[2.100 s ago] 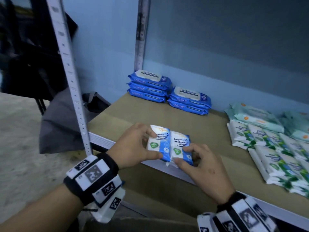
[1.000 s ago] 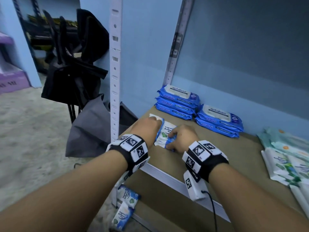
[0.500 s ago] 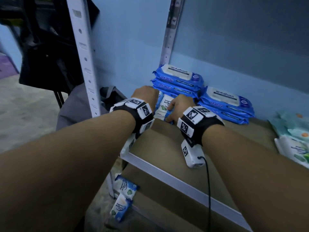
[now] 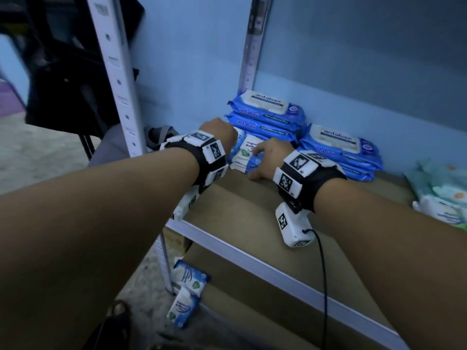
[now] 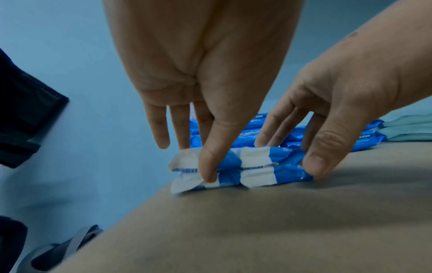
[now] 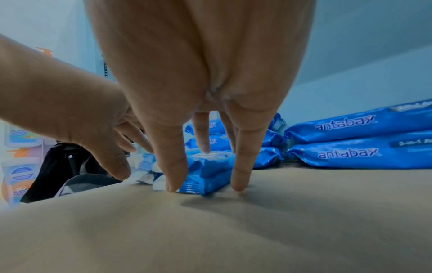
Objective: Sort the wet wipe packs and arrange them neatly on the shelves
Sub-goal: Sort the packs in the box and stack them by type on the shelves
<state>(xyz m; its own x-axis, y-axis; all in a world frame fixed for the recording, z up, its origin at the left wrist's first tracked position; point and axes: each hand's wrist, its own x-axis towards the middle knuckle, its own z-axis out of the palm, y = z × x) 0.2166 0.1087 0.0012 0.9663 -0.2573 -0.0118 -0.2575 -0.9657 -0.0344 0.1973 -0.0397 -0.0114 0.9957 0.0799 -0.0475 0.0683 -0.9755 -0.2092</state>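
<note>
Hands worked together near the back left corner of the shelf (image 4: 252,223). The small wipe packs (image 4: 246,154) lay flat on the shelf board in a low pile, one layer on top of another, just in front of the tall blue stack (image 4: 265,114) by the back wall. A shorter blue stack (image 4: 338,150) sat beside it on the right.

The left hand (image 4: 217,133) held the left end of the small wipe packs. Its thumb (image 5: 208,162) pressed on the near side and its fingers reached over the top, so its grip was closed around the pile. The right hand (image 4: 265,155) held the right end the same way, with its thumb (image 6: 174,173) at the near corner and a finger down on the shelf beside the pile.

The pile's long side ran left to right, along the back wall. It lay straight ahead of both hands, between them and the tall blue stack, very near it. Both hands were equally close. The next push would likely go toward the back edge, to line the pile up.

More pale packs (image 4: 439,195) waited at the right edge. Two small packs (image 4: 187,291) lay on the floor below the front left corner.
</note>
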